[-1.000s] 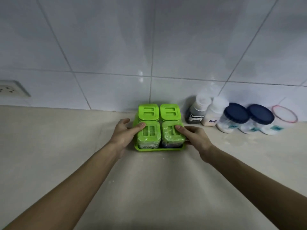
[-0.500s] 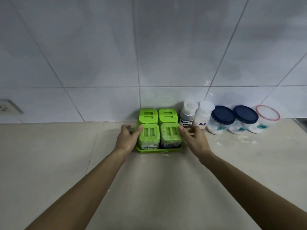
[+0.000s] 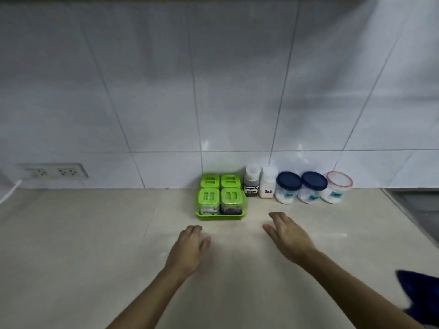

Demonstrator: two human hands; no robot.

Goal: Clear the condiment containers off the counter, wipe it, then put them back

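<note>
A green tray [image 3: 220, 217] holding several green-lidded condiment boxes [image 3: 220, 193] stands on the beige counter [image 3: 95, 245] against the tiled wall. To its right, in a row, stand a dark sauce bottle [image 3: 251, 185], a white salt bottle [image 3: 267, 184], two blue-lidded jars [image 3: 288, 187] [image 3: 313, 187] and a red-rimmed clear jar [image 3: 336, 187]. My left hand [image 3: 187, 250] hovers in front of the tray, fingers apart, holding nothing. My right hand [image 3: 288, 236] is open too, in front of the bottles and apart from them.
A double wall socket [image 3: 53, 172] with a white cable sits at the far left. A dark blue cloth [image 3: 420, 298] lies at the lower right edge. A dark recess [image 3: 418, 210] borders the counter at the right.
Both hands have let go of the green tray and pulled back toward me. The tray stays by the wall. The camera has tilted up and back.
</note>
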